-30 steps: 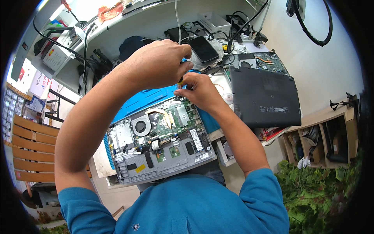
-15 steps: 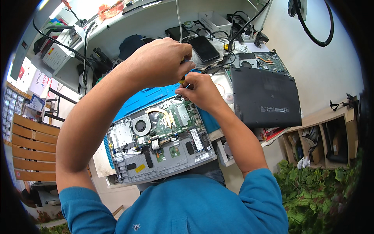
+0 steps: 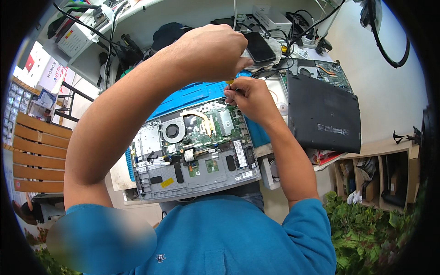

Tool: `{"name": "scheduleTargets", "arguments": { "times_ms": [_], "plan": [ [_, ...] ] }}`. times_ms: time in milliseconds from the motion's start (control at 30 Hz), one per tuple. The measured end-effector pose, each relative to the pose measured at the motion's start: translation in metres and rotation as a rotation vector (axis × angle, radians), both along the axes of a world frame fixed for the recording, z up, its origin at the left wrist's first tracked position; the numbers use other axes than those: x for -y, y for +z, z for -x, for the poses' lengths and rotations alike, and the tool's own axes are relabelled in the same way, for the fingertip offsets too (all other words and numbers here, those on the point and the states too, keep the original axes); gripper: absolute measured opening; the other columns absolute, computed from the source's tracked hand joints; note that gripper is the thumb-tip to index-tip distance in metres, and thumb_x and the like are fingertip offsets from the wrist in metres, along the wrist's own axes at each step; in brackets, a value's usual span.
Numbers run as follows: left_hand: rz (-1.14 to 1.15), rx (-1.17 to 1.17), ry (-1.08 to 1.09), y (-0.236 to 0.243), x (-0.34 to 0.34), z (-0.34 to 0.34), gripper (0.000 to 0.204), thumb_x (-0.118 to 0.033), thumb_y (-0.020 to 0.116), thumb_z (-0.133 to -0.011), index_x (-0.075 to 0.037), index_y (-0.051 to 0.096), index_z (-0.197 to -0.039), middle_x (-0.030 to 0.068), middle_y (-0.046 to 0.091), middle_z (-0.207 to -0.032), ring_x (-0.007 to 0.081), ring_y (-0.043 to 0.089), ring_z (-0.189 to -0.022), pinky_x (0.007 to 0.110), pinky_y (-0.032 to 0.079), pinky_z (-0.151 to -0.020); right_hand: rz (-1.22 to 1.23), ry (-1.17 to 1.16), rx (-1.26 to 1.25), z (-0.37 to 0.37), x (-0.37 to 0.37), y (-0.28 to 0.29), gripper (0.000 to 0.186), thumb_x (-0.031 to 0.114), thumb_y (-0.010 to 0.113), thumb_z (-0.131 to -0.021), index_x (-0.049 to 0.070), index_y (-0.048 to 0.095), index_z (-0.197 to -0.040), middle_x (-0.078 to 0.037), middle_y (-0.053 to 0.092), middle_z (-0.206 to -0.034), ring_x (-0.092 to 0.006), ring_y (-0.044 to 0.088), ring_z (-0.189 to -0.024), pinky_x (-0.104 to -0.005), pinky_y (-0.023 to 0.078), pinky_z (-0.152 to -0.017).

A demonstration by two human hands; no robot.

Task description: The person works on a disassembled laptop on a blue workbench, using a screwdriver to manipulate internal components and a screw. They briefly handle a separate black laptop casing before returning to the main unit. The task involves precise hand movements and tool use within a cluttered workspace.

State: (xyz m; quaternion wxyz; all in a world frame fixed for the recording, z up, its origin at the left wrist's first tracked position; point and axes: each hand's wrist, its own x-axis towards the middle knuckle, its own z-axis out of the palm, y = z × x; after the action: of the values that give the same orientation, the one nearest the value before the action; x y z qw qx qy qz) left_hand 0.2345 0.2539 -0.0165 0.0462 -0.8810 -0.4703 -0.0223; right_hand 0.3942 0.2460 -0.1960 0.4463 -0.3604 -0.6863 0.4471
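Barely anything's shifted: your left hand [image 3: 208, 52] still sits fisted over the screwdriver [image 3: 229, 82] top, pressing it down, while your right hand [image 3: 250, 96] has its fingers pinched on the shaft to steer it. Tip's at the far edge of the open laptop [image 3: 192, 151], mid-desk on the blue mat [image 3: 183, 96]; its cover [image 3: 323, 114] lies right.

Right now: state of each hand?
Left hand: closed in a fist on the top of a yellow-handled screwdriver.
Right hand: fingers pinched on the screwdriver shaft, over the opened laptop.
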Motion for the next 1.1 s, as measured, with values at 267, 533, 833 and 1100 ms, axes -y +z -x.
{"name": "scheduleTargets", "arguments": {
  "times_ms": [267,533,833,1100],
  "plan": [
    [0.086,0.070,-0.033,-0.003,-0.009,0.008,0.034,-0.033,0.080,-0.099,-0.009,0.078,-0.122,0.0186,0.081,-0.090,0.0358,0.080,-0.088,0.051,0.062,-0.085,-0.061,-0.079,0.301,-0.006,0.008,0.021,0.012,0.006,0.081,-0.100,-0.005,0.079,-0.106,-0.010,0.075,-0.087,-0.0149,0.073,-0.077,-0.0312,0.058,-0.070],
    [0.113,0.013,-0.062,0.007,-0.001,0.006,0.044,-0.028,0.082,-0.097,-0.016,0.070,-0.138,0.0182,0.079,-0.096,0.0363,0.078,-0.102,0.050,0.060,-0.092,-0.364,-0.137,0.792,-0.033,0.011,0.020,0.038,-0.007,0.073,-0.085,0.015,0.087,-0.113,-0.008,0.069,-0.115,-0.0298,0.064,-0.117,-0.0414,0.058,-0.100],
    [0.149,0.094,-0.128,0.005,-0.002,0.012,0.057,-0.023,0.086,-0.093,-0.017,0.064,-0.145,0.0176,0.078,-0.102,0.0381,0.075,-0.107,0.051,0.057,-0.097,-0.345,-0.059,0.959,-0.029,0.021,0.022,0.045,-0.011,0.066,-0.084,0.015,0.089,-0.112,-0.008,0.069,-0.113,-0.0288,0.064,-0.114,-0.0411,0.056,-0.103],
    [0.231,0.103,-0.138,0.004,0.000,0.006,0.058,-0.021,0.086,-0.093,-0.015,0.063,-0.146,0.0182,0.078,-0.101,0.0387,0.076,-0.105,0.052,0.057,-0.095,-0.356,-0.056,0.952,-0.030,0.020,0.022,0.044,-0.011,0.065,-0.083,0.014,0.089,-0.111,-0.009,0.069,-0.109,-0.0300,0.063,-0.113,-0.0423,0.056,-0.102]
  ]
}}
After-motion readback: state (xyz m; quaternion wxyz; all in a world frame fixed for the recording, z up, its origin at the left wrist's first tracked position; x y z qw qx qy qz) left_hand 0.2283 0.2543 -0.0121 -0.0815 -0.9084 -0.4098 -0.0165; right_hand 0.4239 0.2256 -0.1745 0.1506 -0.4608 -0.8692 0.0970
